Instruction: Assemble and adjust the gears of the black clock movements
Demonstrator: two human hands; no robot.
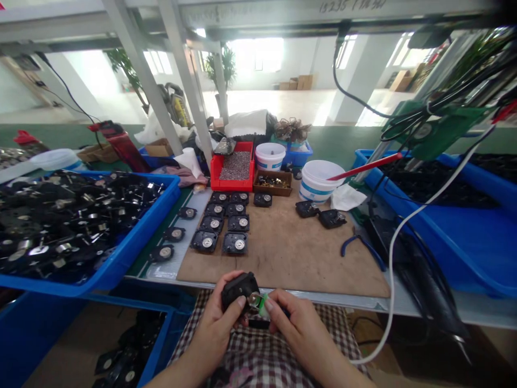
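The single wide view looks out from the wearer's head, facing forward and tilted down across the workbench; the bare left hand (220,312) and bare right hand (293,315) sit nearest, low in the centre; the flat brown work mat (291,253) spreads just beyond; the bright white-lit window (258,54) lies far back, its distance hard to judge through the glare.

The boxy black housing (233,291) looks matt plastic; the rectangular red bin (231,185), glossy plastic; the brown-and-white checked garment (260,350), woven cloth.
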